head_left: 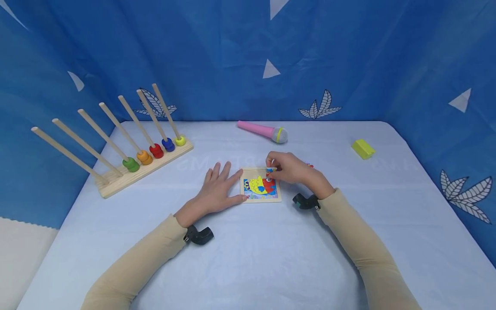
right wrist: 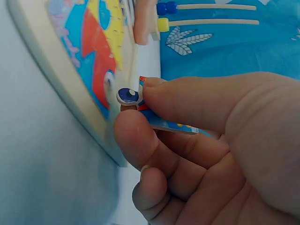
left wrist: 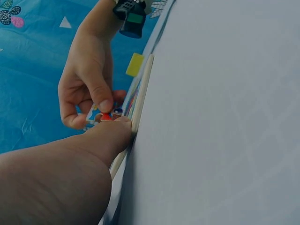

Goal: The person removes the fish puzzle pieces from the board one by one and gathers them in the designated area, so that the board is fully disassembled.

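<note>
A small wooden jigsaw puzzle (head_left: 263,200) with a yellow and red fish picture lies flat on the table, its upper part bare wood. My left hand (head_left: 218,191) rests at its left side with fingers spread, thumb and index finger touching the frame. Over the upper right corner, my right hand (head_left: 289,168) pinches a puzzle piece (right wrist: 171,125) between thumb and fingers. That piece is blue with a printed eye and a bit of red; in the right wrist view it is tilted, just off the board, and partly hidden by the fingers.
Left stands a wooden bead rack (head_left: 145,169) with tall pegs and coloured beads. A pink toy microphone (head_left: 257,128) lies behind the puzzle, a yellow-green block (head_left: 363,149) to the right. Something small and colourful (head_left: 310,165) shows behind my right wrist, mostly hidden.
</note>
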Tool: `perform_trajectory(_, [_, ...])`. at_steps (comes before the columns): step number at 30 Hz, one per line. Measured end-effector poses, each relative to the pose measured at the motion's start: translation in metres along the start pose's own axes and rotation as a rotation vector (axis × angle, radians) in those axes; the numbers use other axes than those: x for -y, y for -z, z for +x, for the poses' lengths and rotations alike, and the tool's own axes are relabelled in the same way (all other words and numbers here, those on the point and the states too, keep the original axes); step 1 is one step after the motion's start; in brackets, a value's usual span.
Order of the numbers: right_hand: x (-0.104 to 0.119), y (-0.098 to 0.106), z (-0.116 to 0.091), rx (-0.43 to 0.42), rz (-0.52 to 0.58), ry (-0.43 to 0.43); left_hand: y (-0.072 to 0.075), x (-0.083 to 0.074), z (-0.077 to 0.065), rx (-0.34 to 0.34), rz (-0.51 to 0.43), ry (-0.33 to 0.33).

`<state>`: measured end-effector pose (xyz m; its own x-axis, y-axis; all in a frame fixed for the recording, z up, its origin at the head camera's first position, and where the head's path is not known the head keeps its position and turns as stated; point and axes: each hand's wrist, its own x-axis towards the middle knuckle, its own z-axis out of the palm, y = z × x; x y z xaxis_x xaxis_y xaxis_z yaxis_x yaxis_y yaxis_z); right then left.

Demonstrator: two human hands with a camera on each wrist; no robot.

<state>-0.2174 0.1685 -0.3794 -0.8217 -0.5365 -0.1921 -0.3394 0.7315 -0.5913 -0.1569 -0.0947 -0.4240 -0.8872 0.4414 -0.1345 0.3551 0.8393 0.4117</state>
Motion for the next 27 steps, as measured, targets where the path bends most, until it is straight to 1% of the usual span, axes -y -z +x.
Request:
perform_trajectory(6, [-0.004,0.012,-0.004,-0.058,0.037,-0.020,0.001,-0.001,-0.001,-0.006,0.001,-0.001])
perform_trajectory(9, [-0.007,0.021,-0.008,-0.091,0.057,-0.051,0.001,-0.001,-0.001,-0.008,-0.003,-0.007])
perform_trajectory(12, [-0.011,0.032,-0.012,-0.125,0.047,-0.066,0.001,0.000,-0.001,-0.005,-0.002,-0.008])
perform_trajectory(16, [-0.014,0.045,-0.019,-0.177,0.038,-0.071,0.001,-0.001,-0.002,-0.004,-0.007,-0.003])
perform_trajectory(22, [-0.014,0.061,-0.034,-0.223,0.086,-0.107,0.000,0.000,-0.002,-0.005,-0.006,-0.003])
perform_trajectory(27, [-0.019,0.075,-0.045,-0.275,0.093,-0.125,-0.003,0.002,0.000,-0.007,-0.003,-0.009])
